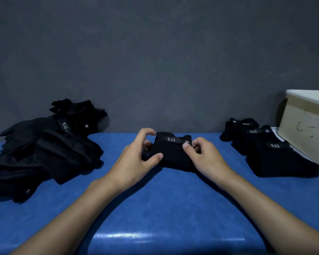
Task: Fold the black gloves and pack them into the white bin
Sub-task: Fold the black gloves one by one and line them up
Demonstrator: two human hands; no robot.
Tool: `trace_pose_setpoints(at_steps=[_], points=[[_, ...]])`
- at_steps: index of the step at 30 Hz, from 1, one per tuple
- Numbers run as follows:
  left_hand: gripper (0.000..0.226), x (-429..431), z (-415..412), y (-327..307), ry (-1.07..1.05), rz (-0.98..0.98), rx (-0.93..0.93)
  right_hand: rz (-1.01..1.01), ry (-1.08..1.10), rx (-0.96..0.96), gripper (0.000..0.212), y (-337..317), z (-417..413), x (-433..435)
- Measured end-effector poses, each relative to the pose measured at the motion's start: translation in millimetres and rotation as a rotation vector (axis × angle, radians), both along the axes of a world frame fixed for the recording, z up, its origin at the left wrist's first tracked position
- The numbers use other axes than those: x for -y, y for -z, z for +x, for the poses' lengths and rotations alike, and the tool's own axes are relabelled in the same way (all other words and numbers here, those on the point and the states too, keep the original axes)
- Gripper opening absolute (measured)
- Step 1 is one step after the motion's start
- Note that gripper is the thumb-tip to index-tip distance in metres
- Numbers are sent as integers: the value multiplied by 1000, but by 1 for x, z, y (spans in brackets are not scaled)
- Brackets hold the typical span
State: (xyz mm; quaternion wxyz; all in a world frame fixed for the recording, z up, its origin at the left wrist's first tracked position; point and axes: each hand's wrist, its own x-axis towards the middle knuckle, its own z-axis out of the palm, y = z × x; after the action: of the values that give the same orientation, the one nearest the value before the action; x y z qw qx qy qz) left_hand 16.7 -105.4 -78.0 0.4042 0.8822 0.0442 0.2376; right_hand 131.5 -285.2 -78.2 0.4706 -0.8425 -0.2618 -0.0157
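A folded black glove (171, 151) with a "5.11" strap lies in the middle of the blue table (155, 208). My left hand (136, 157) grips its left side, thumb on top and fingers curled around the far edge. My right hand (203, 155) pinches its right end, thumb pressing near the strap's tag. A loose heap of unfolded black gloves (44, 150) covers the table's left. Three folded gloves (269, 150) sit in a row at the right. The white bin (306, 126) stands at the far right edge, its inside hidden.
A dark grey backdrop (155, 61) rises right behind the table's far edge. The bin carries scribbled marks on its side. Blue tabletop stretches between my forearms toward the near edge.
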Motion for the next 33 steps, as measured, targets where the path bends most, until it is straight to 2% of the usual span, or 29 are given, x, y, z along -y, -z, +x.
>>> trace_pose_setpoints(at_steps=[2, 4, 10, 13, 16, 20, 25, 30, 33], points=[[35, -1, 0, -1, 6, 33, -4, 31, -18, -32, 28, 1, 0, 1], [27, -1, 0, -1, -2, 64, -26, 40, -47, -22, 40, 3, 0, 6], [18, 2, -2, -1, 3, 127, -68, -243, -213, 68, 69, -3, -5, 26], [19, 3, -5, -5, 37, 130, -78, -238, -201, 74, 81, -3, -8, 30], [26, 7, -12, -7, 105, 137, -115, -258, -193, 87, 85, -6, -15, 39], [37, 18, -24, -9, 191, 214, -130, -346, -200, 148, 80, -18, -32, 65], [49, 45, -32, -7, 292, 266, -144, -417, -176, 129, 82, -18, -45, 113], [48, 93, -21, -4, 343, 302, -99, -351, -121, 87, 101, -4, -42, 172], [49, 131, -10, -5, 362, 344, -46, -308, -67, 65, 100, -1, -35, 207]])
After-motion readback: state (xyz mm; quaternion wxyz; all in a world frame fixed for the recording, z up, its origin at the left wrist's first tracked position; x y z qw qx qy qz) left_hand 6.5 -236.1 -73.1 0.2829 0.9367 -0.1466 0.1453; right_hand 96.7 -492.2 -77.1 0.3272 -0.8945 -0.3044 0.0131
